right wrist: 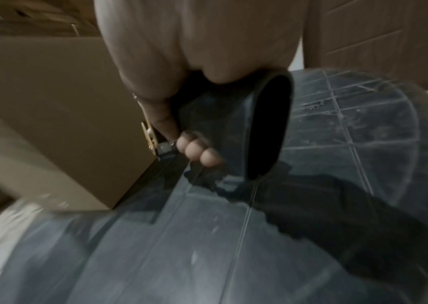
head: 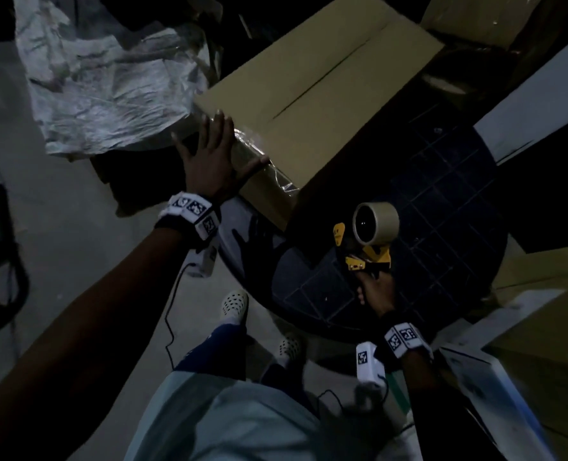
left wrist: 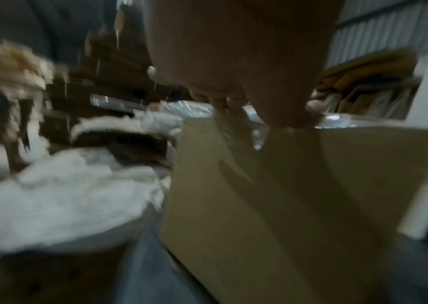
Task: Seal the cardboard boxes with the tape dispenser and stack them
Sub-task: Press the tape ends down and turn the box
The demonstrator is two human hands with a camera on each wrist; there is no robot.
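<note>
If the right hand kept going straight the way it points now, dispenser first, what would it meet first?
Probably the cardboard box. The right hand grips the tape dispenser over the dark round table, its roll end aimed up toward the box's near side. Depth is unclear, so it might pass the near corner.
</note>
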